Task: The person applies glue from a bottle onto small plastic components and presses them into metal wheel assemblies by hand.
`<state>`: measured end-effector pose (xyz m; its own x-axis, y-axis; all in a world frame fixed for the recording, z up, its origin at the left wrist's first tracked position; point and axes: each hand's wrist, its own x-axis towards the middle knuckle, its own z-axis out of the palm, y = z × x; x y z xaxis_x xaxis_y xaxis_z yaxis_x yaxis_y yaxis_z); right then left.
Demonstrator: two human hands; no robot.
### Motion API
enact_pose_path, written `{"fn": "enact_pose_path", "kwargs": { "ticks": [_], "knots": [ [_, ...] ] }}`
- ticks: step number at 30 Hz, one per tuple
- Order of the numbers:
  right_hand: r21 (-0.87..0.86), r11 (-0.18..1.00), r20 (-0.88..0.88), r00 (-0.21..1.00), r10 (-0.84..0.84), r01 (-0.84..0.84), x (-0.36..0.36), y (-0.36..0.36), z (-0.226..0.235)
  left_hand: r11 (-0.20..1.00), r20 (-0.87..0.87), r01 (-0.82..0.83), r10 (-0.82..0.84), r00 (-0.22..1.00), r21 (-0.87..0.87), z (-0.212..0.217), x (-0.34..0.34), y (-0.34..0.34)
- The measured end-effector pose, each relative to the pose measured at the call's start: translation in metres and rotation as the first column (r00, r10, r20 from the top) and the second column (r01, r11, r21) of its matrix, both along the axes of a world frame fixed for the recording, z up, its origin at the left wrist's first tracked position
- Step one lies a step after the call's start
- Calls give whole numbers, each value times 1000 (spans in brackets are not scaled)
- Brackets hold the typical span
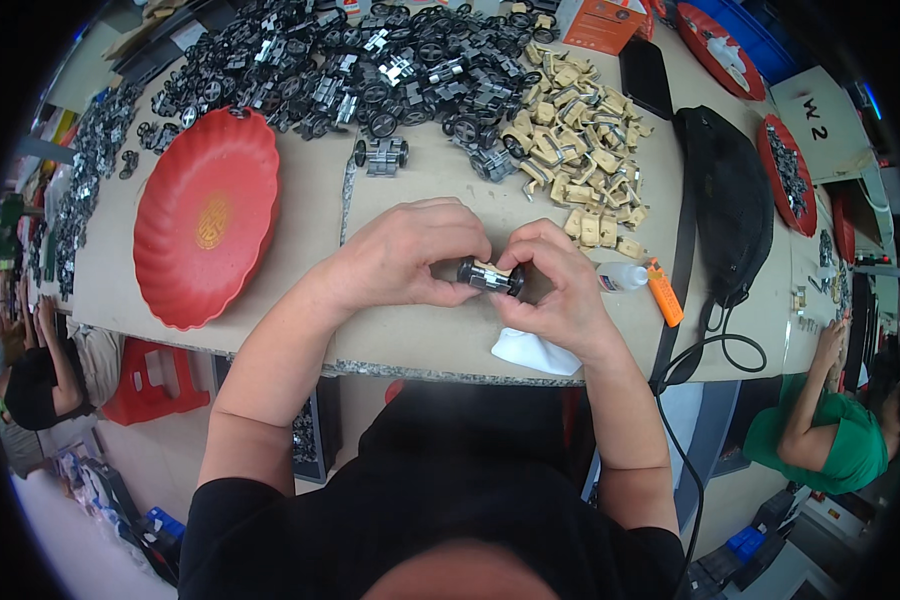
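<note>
Between both hands, over the near middle of the table (410, 345), is a small toy car chassis (489, 277) with black wheels, a silvery body and a bit of tan at its top. My left hand (410, 252) pinches its left end between thumb and fingers. At the other end, my right hand (558, 288) grips it the same way. The fingers partly cover the chassis. Just beyond the hands lies a single wheeled chassis (381, 157). Right of my right hand are a small clear bottle (622, 276) and an orange lighter-like object (664, 294).
Many black-and-silver wheeled chassis (320, 75) are heaped at the back, beside a pile of tan plastic parts (580, 130). A red scalloped tray (210, 220) lies left. At right sits a black pouch (730, 205) with a strap; white cloth (535, 352) is near the edge.
</note>
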<state>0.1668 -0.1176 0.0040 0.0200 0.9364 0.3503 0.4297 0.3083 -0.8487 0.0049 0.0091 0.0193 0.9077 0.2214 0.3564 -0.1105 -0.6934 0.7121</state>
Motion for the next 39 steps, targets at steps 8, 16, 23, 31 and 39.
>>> {"fn": "enact_pose_path", "kwargs": {
  "ticks": [8,16,23,31,39],
  "knots": [
    [-110,993,-22,999,37,-39,-1,1,2,997,27,58,-59,998,58,0,-3,-1],
    [-72,994,-48,996,75,-78,0,0,1,993,6,115,-115,993,-27,-5,-2,0],
    [-90,992,-39,996,85,-89,2,-1,0,991,4,123,-123,992,-59,-8,0,-3],
    [-105,989,-64,993,96,-102,2,-1,1,991,36,105,-103,994,-77,-10,-1,-5],
    [-130,987,-81,993,88,-98,1,-2,2,990,29,108,-106,994,-86,-9,-1,-5]
  ]
}}
